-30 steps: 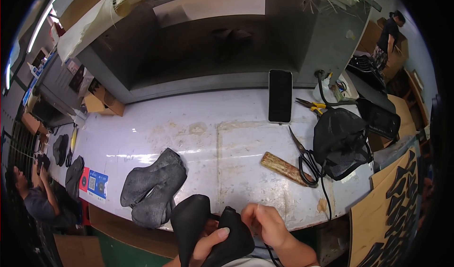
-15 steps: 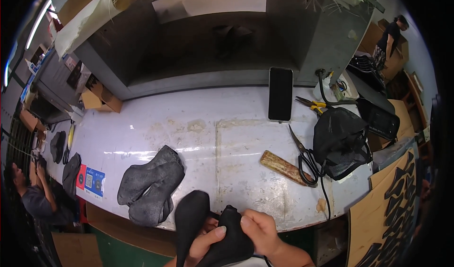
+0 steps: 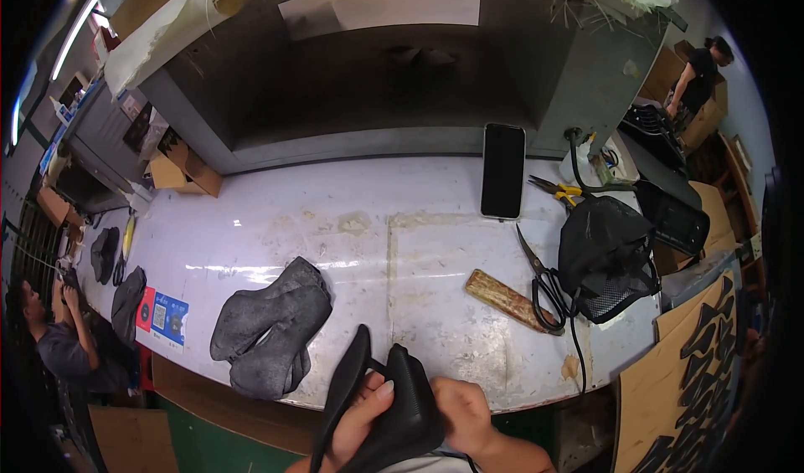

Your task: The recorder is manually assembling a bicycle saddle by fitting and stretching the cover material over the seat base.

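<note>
While the left hand (image 3: 356, 420) held a finely textured black two-lobed piece (image 3: 408, 414) at the near edge of the worn white table (image 3: 435, 305) — fingers between the lobes, thumb on the broader one — the right hand (image 3: 463, 413) curled at that lobe's outer side; whether its fingers gripped anything, I could not tell. Faintly glossy, both lobes tapered upward.

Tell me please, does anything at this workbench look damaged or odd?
Yes: the white tabletop has brownish stains near its middle and front right edge. The pale cloth over the grey housing looks damaged because its edge is frayed.
</note>
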The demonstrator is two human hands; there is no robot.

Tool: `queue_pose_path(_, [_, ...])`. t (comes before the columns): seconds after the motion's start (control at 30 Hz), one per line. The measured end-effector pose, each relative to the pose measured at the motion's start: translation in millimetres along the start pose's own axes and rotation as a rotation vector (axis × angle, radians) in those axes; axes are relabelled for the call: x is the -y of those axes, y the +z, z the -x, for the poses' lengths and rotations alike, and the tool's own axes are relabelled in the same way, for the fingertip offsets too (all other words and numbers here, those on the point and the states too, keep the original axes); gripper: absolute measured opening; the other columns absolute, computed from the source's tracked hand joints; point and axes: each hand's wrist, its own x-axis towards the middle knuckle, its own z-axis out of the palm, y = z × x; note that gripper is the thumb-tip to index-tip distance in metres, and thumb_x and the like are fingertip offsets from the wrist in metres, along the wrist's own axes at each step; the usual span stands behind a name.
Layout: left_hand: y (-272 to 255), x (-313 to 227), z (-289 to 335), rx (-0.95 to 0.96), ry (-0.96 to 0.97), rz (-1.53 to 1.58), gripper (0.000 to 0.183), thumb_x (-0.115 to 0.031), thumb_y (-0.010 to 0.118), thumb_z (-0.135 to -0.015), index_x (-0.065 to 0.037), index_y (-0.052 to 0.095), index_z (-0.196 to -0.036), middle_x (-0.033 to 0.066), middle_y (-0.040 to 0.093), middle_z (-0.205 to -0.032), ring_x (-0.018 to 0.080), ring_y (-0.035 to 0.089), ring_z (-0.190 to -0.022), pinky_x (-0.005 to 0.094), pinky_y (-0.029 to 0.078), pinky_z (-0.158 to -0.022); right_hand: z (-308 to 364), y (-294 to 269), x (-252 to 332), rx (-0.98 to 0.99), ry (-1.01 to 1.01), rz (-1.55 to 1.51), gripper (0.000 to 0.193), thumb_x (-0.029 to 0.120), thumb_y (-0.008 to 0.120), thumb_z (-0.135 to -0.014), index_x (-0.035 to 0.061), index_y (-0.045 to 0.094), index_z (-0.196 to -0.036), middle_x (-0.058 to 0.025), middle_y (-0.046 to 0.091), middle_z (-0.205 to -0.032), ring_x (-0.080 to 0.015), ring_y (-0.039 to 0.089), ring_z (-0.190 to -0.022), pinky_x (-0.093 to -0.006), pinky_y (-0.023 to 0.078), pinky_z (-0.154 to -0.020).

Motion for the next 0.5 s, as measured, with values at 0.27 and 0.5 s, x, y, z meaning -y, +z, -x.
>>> queue_pose_path(0.27, [10,15,-4,-0.168,0.296,-0.193,0.034,-0.028,0.053,-0.095,0.004,0.064,-0.101,0.0124,0.069,-0.088,0.0167,0.067,-0.078,0.0286,0.055,-0.071,3,-3,-7,-0.016,-0.155,0.403,0.048,0.046,0.040,-0.103,0.0051,0.053,-0.080,0.0020,0.052,-0.070,-0.0070,0.043,-0.059,-0.0243,0.034,-0.052])
queue_pose_path(0.5, [2,19,-8,-0.095,0.327,-0.291,0.033,-0.028,0.054,-0.097,0.001,0.063,-0.108,0.0145,0.070,-0.096,0.0172,0.067,-0.083,0.0310,0.055,-0.075,3,-3,-15,-0.050,-0.117,0.113,0.027,0.028,0.059,-0.098,0.0041,0.059,-0.084,0.0032,0.052,-0.071,-0.0030,0.044,-0.062,-0.0219,0.033,-0.053])
